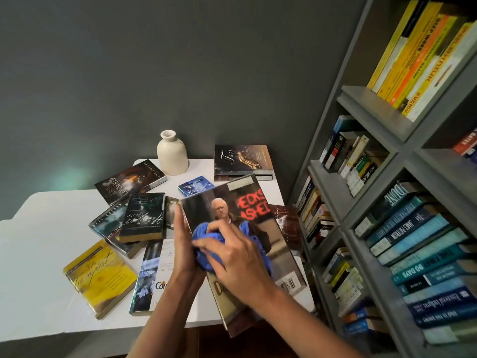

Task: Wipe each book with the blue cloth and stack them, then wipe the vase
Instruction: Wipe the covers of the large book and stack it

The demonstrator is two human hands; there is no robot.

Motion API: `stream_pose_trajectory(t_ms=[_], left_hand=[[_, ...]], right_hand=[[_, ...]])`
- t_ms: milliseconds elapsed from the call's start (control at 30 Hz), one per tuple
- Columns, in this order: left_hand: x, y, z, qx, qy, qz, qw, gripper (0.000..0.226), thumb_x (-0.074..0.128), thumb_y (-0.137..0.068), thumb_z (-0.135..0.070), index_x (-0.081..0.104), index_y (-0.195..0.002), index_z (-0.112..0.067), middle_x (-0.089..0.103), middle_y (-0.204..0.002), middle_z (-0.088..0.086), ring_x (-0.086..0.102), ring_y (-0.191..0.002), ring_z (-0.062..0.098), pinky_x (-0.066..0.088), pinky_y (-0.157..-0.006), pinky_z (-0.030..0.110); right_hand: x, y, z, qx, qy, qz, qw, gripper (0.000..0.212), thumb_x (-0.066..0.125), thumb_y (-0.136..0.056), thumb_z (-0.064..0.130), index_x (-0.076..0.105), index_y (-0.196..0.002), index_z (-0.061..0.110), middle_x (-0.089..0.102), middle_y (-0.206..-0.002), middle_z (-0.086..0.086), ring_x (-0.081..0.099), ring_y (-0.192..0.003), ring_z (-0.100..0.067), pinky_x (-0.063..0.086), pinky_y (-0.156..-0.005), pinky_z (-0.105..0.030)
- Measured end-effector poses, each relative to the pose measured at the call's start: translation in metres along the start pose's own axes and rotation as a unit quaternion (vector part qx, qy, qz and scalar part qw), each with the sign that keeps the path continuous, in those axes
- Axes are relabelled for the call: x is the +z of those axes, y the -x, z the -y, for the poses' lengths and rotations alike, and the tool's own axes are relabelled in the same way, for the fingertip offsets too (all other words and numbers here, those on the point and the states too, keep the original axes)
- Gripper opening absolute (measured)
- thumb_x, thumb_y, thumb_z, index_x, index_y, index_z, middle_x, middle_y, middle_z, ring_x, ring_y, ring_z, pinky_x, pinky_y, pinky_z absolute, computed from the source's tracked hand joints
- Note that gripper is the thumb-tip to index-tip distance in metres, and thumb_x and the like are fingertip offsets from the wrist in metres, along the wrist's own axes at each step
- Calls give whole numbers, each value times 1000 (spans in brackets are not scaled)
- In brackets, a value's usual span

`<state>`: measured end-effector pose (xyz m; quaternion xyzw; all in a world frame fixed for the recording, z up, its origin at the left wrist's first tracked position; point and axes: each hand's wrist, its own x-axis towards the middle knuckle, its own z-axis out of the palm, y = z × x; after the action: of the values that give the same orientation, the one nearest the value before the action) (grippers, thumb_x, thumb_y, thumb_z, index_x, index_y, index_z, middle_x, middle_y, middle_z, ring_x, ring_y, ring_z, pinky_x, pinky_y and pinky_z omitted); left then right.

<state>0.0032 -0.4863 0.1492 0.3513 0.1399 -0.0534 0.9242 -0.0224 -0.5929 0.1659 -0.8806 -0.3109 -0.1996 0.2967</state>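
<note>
A large book with a photo cover is tilted above the white table. My left hand holds it along its left edge, fingers straight up the spine side. My right hand presses the bunched blue cloth onto the cover's middle. A cream vase stands upright at the table's back. Several other books lie loose on the table: a yellow one at front left, dark ones in the middle, a small blue one.
A two-book pile topped by a dark cover sits at the table's back right corner. A reddish book lies under the held book. A grey bookshelf full of books stands close on the right. Grey wall behind.
</note>
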Motion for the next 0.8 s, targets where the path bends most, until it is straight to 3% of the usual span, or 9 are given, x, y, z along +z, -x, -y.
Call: stream_pose_trajectory(t_ms=[167, 233, 333, 433, 500, 600, 733, 800], left_hand=[[-5, 0, 2, -82, 53, 61, 993, 72, 36, -92, -65, 76, -67, -11, 65, -62, 4, 65, -52, 9, 53, -49, 16], [0, 3, 5, -80, 51, 69, 993, 68, 40, -88, -65, 74, -67, -11, 65, -63, 4, 66, -56, 9, 54, -51, 17], [6, 0, 15, -12, 56, 33, 998, 51, 47, -85, -53, 79, -87, -13, 74, -92, 9, 72, -83, 13, 59, -78, 24], [16, 3, 17, 32, 23, -32, 999, 58, 50, -85, -56, 69, -116, -12, 69, -115, 21, 70, -94, 26, 56, -88, 40], [15, 3, 15, 59, -5, -83, 995, 61, 51, -85, -59, 66, -121, -12, 69, -115, 20, 70, -95, 28, 57, -84, 43], [9, -1, 1, 104, -28, -150, 983, 52, 50, -94, -55, 67, -118, -13, 74, -105, 13, 73, -85, 24, 60, -68, 36], [-2, -7, -14, 142, -59, -221, 963, 62, 55, -84, -69, 68, -121, -20, 73, -110, 6, 71, -98, 25, 58, -77, 39], [2, -4, -17, 151, -66, -225, 960, 56, 55, -86, -67, 70, -115, -21, 73, -110, 4, 70, -100, 22, 57, -82, 39]], right_hand=[[0, 8, 1, 0, -5, -8, 1000, 18, 59, -88, 15, 67, -103, 18, 53, -105, -2, 57, -91, -17, 49, -74, -29], [-1, -6, -4, 6, 29, -42, 999, 16, 58, -88, 15, 66, -100, 17, 52, -103, -3, 56, -84, -18, 47, -68, -29], [-4, -32, -14, 31, 56, -96, 993, 11, 59, -88, 13, 65, -97, 15, 49, -98, -4, 54, -79, -19, 44, -63, -29], [-10, -53, -31, 61, 117, -114, 985, 10, 59, -86, 16, 66, -93, 15, 54, -95, -6, 58, -77, -20, 44, -56, -26], [-20, -60, -55, 131, 133, -151, 971, 8, 67, -83, 14, 67, -91, 15, 55, -95, -6, 60, -76, -21, 46, -56, -21], [-34, -49, -81, 204, 117, -179, 955, 9, 64, -88, 16, 65, -97, 16, 52, -99, -7, 60, -78, -23, 56, -56, -39], [-29, 4, -67, 188, 108, -174, 961, 10, 57, -93, 24, 63, -101, 21, 50, -102, -2, 58, -79, -17, 53, -59, -36], [-19, 29, -56, 193, 119, -175, 958, 12, 57, -93, 28, 65, -100, 21, 51, -101, -1, 56, -81, -15, 52, -58, -33]])
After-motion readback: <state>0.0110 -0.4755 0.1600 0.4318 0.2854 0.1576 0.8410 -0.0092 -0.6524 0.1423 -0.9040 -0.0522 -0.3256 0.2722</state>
